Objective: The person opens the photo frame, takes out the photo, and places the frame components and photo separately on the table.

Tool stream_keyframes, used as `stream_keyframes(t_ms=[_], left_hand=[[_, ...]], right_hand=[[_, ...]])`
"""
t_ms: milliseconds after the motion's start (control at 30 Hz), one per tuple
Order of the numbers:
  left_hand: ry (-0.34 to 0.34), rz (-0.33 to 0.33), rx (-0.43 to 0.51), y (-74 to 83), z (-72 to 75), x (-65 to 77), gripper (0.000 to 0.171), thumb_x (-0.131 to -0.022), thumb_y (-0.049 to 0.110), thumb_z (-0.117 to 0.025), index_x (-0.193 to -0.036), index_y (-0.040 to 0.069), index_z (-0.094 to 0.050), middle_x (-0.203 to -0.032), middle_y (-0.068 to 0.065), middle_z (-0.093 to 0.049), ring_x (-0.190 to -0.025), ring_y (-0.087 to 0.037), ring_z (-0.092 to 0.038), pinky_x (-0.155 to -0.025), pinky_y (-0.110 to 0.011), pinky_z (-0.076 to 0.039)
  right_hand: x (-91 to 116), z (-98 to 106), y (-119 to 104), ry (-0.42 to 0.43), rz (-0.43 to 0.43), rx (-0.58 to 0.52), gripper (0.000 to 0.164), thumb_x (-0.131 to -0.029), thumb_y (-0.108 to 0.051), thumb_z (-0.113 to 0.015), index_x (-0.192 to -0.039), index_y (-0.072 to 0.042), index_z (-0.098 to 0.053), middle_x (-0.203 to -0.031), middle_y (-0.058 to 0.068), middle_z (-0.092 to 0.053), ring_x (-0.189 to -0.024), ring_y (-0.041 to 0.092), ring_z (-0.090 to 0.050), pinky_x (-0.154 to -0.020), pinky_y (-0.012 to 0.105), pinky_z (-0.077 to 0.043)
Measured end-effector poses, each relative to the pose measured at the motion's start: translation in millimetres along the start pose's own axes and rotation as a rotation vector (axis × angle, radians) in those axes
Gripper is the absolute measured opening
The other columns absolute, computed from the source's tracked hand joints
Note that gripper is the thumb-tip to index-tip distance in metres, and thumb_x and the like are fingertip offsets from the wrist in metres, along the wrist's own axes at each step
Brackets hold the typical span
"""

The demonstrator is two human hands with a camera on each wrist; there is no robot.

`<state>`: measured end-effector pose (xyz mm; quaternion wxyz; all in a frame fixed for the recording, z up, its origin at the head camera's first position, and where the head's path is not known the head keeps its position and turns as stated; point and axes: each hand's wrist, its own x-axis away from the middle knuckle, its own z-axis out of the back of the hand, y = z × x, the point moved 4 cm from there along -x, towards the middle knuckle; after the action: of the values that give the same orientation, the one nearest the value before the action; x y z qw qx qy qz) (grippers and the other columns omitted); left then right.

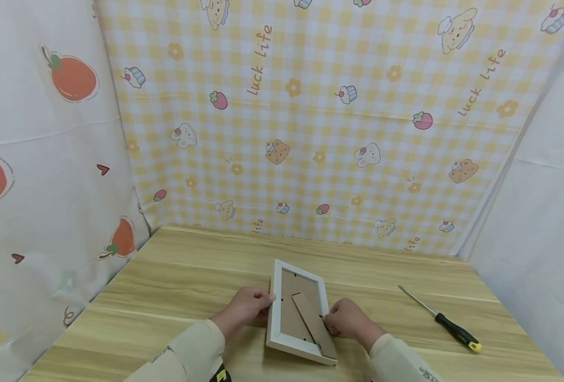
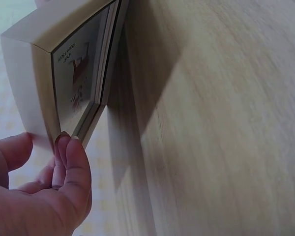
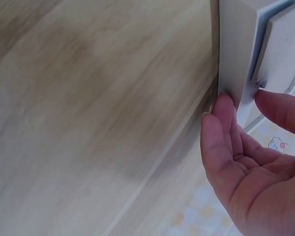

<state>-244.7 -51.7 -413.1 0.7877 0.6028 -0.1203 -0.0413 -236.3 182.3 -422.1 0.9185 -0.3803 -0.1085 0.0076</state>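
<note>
A white picture frame [image 1: 288, 317] is held tilted over the table, its brown back facing up and a brown easel stand [image 1: 312, 324] lying along that back. My left hand [image 1: 244, 307] pinches the left side of the frame, thumb on the outer side and fingertips at the front edge. Glazing over a printed picture [image 2: 78, 73] shows on the underside in the left wrist view. On the opposite side my right hand [image 1: 350, 319] grips the frame between thumb and fingers. There, the thumb [image 3: 280, 108] lies by the stand's edge.
A screwdriver [image 1: 453, 328] with a black and yellow handle lies on the wooden table [image 1: 191, 276] to the right. Patterned cloth [image 1: 320, 132] hangs behind the table, and white cloth [image 1: 62, 212] hangs along the left side.
</note>
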Motion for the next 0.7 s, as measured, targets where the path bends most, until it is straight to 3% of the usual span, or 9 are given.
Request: stream_keyframes(t_ms=[367, 700], left_hand=[[-0.025, -0.014, -0.010, -7.6, -8.9, -7.2, 0.020, -0.096, 0.008, -0.057, -0.084, -0.007, -0.062, -0.074, -0.005, -0.058, -0.071, -0.016, -0.056, -0.066, -0.032, -0.052], [-0.036, -0.022, -0.049, -11.7, -17.3, -11.0, 0.020, -0.096, 0.005, -0.056, -0.080, -0.006, -0.062, -0.071, -0.004, -0.056, -0.067, -0.015, -0.054, -0.063, -0.030, -0.052]], right_hand=[[5, 7, 2, 0.064, 0.035, 0.107, 0.027, -0.085, -0.005, -0.064, -0.060, -0.006, -0.054, -0.050, -0.001, -0.050, -0.048, 0.010, -0.043, -0.050, 0.023, -0.040], [3, 9, 8, 0.099, 0.025, 0.191, 0.032, -0.085, -0.007, -0.065, -0.057, -0.010, -0.049, -0.048, -0.003, -0.048, -0.046, 0.008, -0.038, -0.047, 0.020, -0.031]])
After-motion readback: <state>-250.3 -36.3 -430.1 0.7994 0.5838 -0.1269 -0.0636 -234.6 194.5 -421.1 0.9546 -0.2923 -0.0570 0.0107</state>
